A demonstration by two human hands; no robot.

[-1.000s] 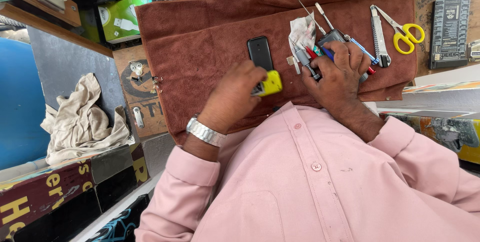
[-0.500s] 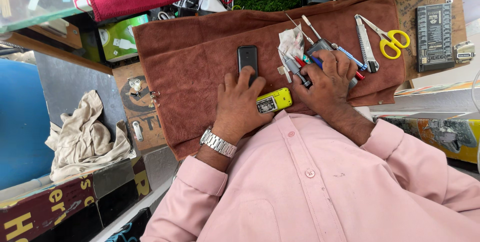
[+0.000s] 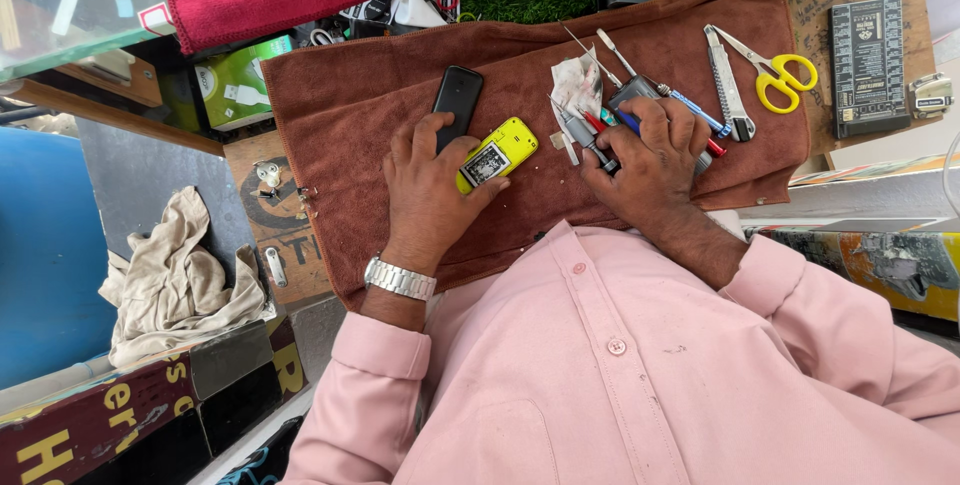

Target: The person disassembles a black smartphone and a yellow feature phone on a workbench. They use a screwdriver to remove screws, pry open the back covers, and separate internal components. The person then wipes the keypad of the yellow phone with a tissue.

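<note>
A brown towel [image 3: 380, 95] covers the workbench, carrying a black phone [image 3: 457, 98], yellow phone [image 3: 498, 153], screwdrivers [image 3: 600, 130], utility knife [image 3: 727, 85] and yellow-handled scissors [image 3: 775, 75].

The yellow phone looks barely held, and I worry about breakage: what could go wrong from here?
1. The yellow phone is only pinned by the left hand, so it could slip on the brown cloth.
2. The right hand rests on a crowded pile of tools; one might roll off or prick a finger.
</note>
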